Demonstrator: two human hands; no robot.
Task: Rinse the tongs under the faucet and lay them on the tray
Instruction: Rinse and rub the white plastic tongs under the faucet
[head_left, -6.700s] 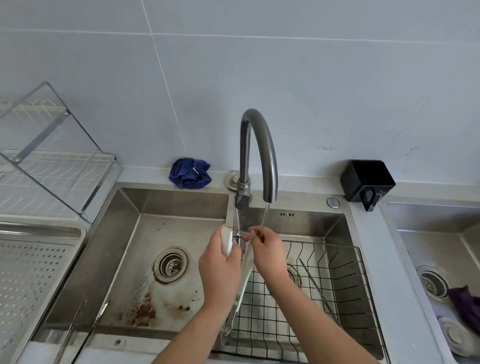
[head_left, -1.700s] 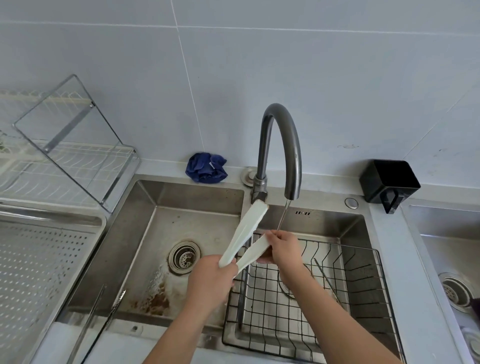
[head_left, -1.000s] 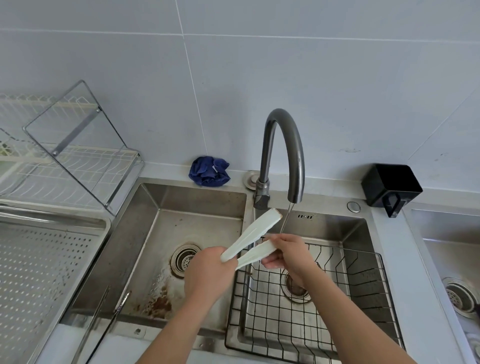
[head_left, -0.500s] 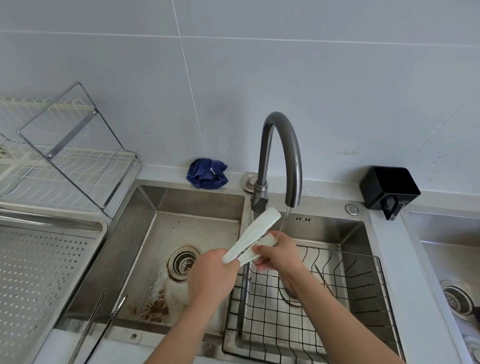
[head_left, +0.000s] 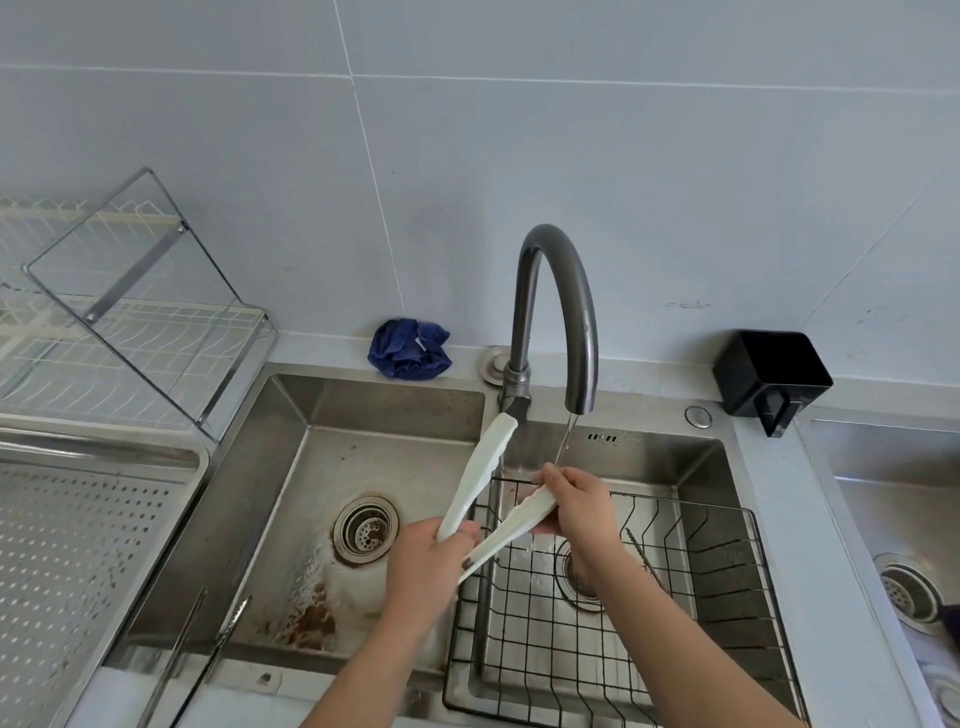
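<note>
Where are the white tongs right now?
Head view, centre: the white tongs are held spread open over the middle of the sink, just below the faucet; the left hand grips their joined end, the right hand pinches one arm's tip.

A blue cloth (head_left: 409, 348) lies on the ledge (head_left: 322, 354) behind the sink (head_left: 384, 410). A wire basket (head_left: 727, 561) sits in its right basin; rust stains (head_left: 311, 623) mark the left basin near the drain (head_left: 366, 529). A black holder (head_left: 771, 374) stands at right, a dish rack (head_left: 130, 332) at left.
</note>
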